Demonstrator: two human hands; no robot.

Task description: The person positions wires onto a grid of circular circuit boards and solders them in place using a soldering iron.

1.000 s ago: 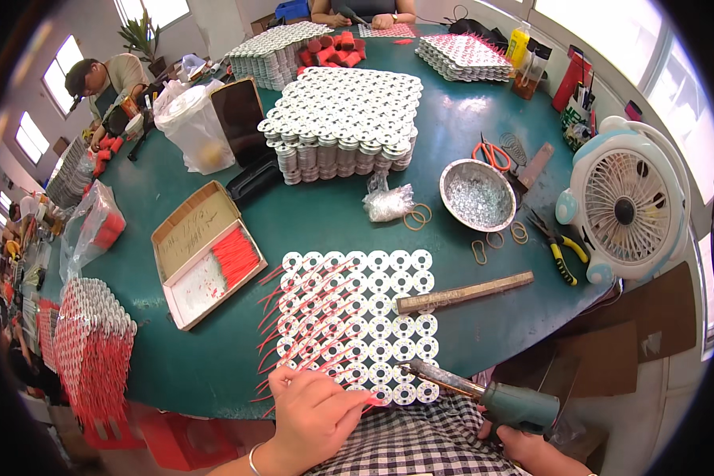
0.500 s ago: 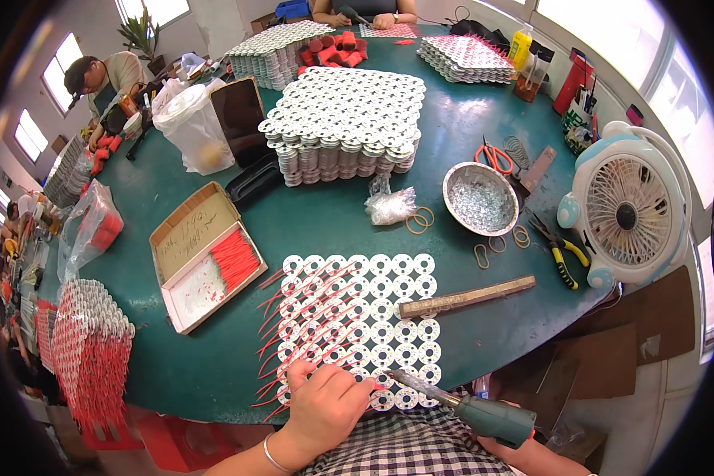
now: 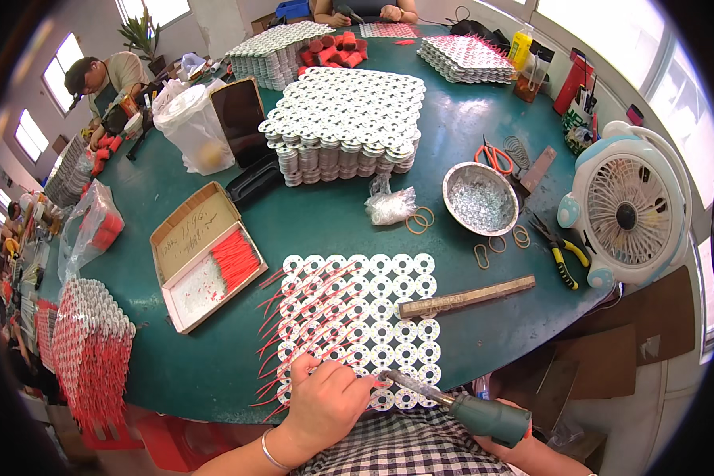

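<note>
The sheet of white discs [image 3: 374, 332] lies on the tabletop [image 3: 214, 373]. The left hand [image 3: 325, 403] seems to pinch a red wire [image 3: 381, 384] between its fingers near the sheet's closest edge; the right hand [image 3: 509, 450], partly hidden, has its fingers around the soldering gun [image 3: 488, 419]. Soldering that wire looks under way; the next move probably calls for holding it still
</note>
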